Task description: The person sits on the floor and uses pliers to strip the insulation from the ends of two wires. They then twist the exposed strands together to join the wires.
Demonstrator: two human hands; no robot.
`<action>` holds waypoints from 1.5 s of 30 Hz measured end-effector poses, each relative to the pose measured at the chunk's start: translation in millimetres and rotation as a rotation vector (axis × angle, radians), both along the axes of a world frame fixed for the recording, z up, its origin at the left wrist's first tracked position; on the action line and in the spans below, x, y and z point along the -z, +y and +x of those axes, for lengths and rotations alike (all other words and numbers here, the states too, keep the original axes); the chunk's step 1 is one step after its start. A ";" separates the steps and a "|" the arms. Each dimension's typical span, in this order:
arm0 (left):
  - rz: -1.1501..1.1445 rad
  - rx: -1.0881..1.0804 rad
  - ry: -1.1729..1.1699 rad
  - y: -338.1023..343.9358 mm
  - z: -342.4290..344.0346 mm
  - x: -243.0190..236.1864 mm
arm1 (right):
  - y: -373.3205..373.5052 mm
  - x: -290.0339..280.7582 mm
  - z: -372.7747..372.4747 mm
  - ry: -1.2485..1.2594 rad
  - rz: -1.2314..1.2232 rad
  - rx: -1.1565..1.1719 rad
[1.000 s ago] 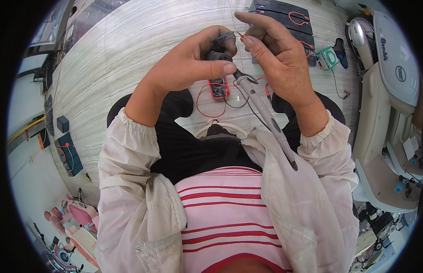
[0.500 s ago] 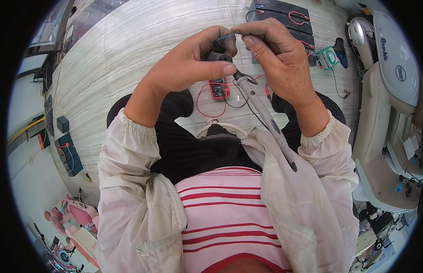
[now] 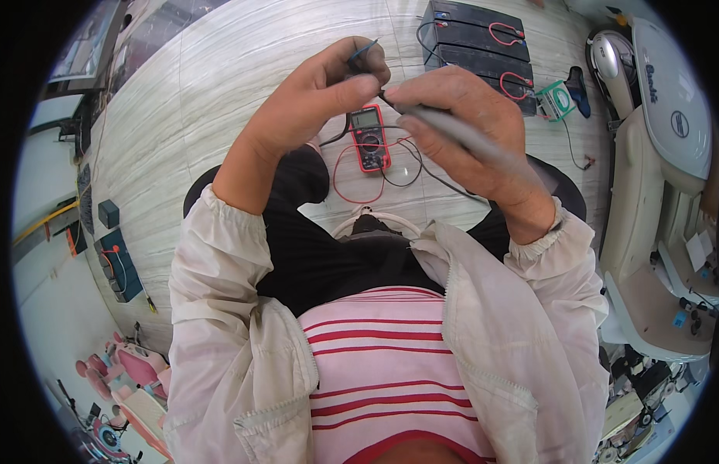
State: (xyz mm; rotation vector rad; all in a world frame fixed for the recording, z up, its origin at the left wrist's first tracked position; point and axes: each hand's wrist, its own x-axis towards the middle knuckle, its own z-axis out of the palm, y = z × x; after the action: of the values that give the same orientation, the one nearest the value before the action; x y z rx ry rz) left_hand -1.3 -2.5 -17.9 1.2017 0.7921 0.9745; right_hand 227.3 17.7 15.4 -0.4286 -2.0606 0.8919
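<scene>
The right hand [image 3: 477,99] was partly closed, and a long grey rod-shaped tool [image 3: 469,138], blurred in the view, was grasped between its thumb and curled fingers and was slanted back toward the wrist. The left hand [image 3: 313,97] was curled, its thumb bent in toward the fingers, and a blue wire [image 3: 365,49] was gripped there, with its end left sticking up above the knuckles. Both held things were kept raised in front of the knees, the two hands being set close together; whether the tool's dark tip was touched to anything in the left hand could not be told. Below, the pale, streaked tile floor [image 3: 243,85] was spread out. Its right side was taken up by a cream scooter-like vehicle [image 3: 642,185], and a pink ride-on vehicle [image 3: 141,363] was seen at the lower left. A bank of black batteries [image 3: 471,35] was placed beyond the right hand, joined by red jumper wires [image 3: 491,32], and a dark battery pack [image 3: 121,267] was set far to the left. A red-and-black digital multimeter [image 3: 370,141] was laid below the hands, a green-and-white box [image 3: 556,100] was left beside the batteries, and a thin red test lead [image 3: 334,174] was looped over the multimeter.
</scene>
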 end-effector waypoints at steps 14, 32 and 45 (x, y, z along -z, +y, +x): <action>-0.241 -0.056 -0.039 -1.1 13.1 -8.9 | -0.4 0.8 -1.0 0.073 -0.247 0.072; -0.200 0.065 0.270 -3.5 8.0 -5.0 | 5.5 -1.4 -2.1 -0.148 -0.207 0.047; -0.024 0.032 0.231 -0.5 5.3 -6.3 | 1.2 -3.0 0.9 -0.071 -0.243 0.012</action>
State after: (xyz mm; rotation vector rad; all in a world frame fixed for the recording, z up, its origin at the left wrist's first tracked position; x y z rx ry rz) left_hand 4.0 -2.9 -11.6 1.3173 0.9612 0.8066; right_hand 228.2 18.8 18.4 -0.6099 -2.0183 1.1398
